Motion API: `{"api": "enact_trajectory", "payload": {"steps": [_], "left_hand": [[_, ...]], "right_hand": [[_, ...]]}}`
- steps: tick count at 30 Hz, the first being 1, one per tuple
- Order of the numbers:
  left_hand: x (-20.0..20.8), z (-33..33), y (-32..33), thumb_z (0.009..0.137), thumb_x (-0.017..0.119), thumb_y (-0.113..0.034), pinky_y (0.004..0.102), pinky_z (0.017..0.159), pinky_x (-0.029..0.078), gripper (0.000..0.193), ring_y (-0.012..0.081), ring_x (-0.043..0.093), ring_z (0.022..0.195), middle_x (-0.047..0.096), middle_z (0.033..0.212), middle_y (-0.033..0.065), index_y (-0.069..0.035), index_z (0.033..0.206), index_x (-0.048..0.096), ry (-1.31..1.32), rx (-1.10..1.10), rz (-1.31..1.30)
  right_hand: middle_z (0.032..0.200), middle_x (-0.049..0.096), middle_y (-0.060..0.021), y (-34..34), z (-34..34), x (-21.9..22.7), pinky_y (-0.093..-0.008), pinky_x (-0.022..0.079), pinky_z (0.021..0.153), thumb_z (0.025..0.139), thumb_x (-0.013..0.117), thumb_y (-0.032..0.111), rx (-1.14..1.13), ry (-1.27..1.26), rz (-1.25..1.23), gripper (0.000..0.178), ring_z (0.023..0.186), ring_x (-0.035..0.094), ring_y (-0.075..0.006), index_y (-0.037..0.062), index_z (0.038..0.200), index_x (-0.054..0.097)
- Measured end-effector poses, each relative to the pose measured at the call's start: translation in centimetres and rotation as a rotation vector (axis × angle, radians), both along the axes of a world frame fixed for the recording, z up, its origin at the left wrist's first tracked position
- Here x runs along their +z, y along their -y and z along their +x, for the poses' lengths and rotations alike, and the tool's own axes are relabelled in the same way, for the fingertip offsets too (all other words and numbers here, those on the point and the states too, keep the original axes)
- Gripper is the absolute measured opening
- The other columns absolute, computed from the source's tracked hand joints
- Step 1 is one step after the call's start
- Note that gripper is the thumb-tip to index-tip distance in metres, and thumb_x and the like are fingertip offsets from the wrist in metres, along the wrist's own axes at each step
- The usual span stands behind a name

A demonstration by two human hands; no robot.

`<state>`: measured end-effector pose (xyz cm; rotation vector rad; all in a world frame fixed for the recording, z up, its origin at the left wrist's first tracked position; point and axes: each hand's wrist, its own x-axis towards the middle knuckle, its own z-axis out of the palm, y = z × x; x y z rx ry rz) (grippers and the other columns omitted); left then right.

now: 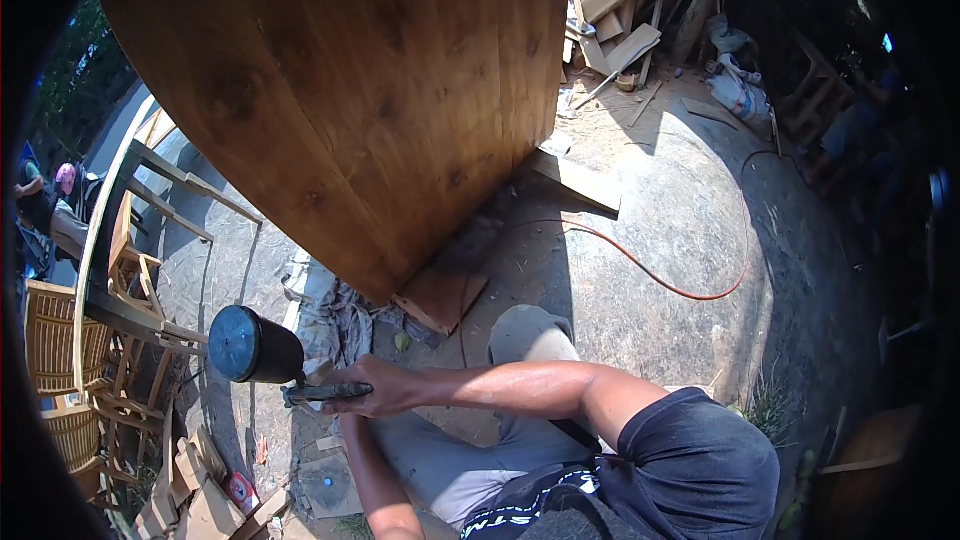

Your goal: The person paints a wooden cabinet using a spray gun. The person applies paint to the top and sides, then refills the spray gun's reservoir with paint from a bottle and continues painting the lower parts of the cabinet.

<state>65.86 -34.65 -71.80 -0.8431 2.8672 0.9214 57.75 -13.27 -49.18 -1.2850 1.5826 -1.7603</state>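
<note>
My right hand (378, 385) is closed around the handle of a spray gun (328, 393) with a large dark cup (256, 345). The cup sits on the gun's left side, and the gun is held low before my knees. My left forearm (378, 480) rises from the lower edge toward the same spot. My left hand is hidden behind the right hand and gun, so its fingers do not show. Beyond the gun stands a big brown wooden panel (360, 110), tilted, with a glossy stained face and dark knots. A small wooden block (440, 302) lies under its near corner.
An orange-red hose (650, 278) curves across the ground (660, 340) at right. Crumpled cloth (325, 300) lies below the panel. Wooden chairs (65, 340) and a dark frame (115, 200) stand at left. Scrap wood (630, 0) is piled far back; offcuts (205, 490) lie near left.
</note>
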Motion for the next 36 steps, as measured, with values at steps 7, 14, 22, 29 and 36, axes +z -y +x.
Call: {"api": "enact_trajectory", "payload": {"steps": [7,14,22,29,36], "left_hand": [[0.0,-0.1,0.0,0.096,0.072,-0.025,0.0420,0.097,0.057,0.031,0.0329,0.071,0.113,0.076,0.120,0.0120,-0.008,0.122,0.074,0.002,-0.012,0.002],[0.0,-0.3,-0.5,0.096,0.072,-0.025,0.0416,0.097,0.057,0.031,0.0323,0.071,0.113,0.076,0.119,0.0116,-0.008,0.122,0.074,0.006,-0.024,0.029],[0.4,-0.2,-0.5,0.096,0.072,-0.024,0.0412,0.098,0.057,0.031,0.0315,0.071,0.113,0.076,0.119,0.0112,-0.008,0.122,0.074,0.015,-0.028,0.036],[0.7,-0.2,-0.9,0.096,0.073,-0.024,0.0408,0.098,0.057,0.031,0.0309,0.071,0.113,0.076,0.119,0.0108,-0.008,0.122,0.074,0.018,-0.026,0.032],[1.1,0.5,-1.7,0.096,0.073,-0.023,0.0404,0.098,0.056,0.031,0.0303,0.071,0.113,0.076,0.119,0.0104,-0.008,0.123,0.074,0.034,-0.006,0.031]], "right_hand": [[0.073,0.068,-0.0170,0.2,-0.1,-0.9,-0.0383,0.048,0.061,0.099,0.076,0.035,-0.044,0.003,-0.032,0.033,0.059,0.058,-0.0202,0.0046,0.111,0.074],[0.078,0.070,-0.0166,0.2,-0.1,-0.9,-0.0380,0.050,0.064,0.097,0.077,0.033,-0.037,0.046,-0.039,0.032,0.065,0.062,-0.0207,0.0037,0.110,0.075],[0.076,0.069,-0.0163,0.1,-0.1,-1.0,-0.0387,0.048,0.061,0.098,0.077,0.032,-0.036,0.025,-0.046,0.033,0.061,0.061,-0.0222,0.0046,0.115,0.074],[0.084,0.073,-0.0178,0.0,-0.4,-1.3,-0.0373,0.052,0.065,0.097,0.078,0.030,-0.040,-0.025,-0.035,0.034,0.067,0.067,-0.0253,0.0048,0.118,0.074],[0.094,0.075,-0.0207,0.0,0.2,-0.6,-0.0396,0.055,0.074,0.096,0.078,0.035,-0.025,0.024,-0.006,0.040,0.079,0.074,-0.0303,0.0052,0.123,0.074]]}}
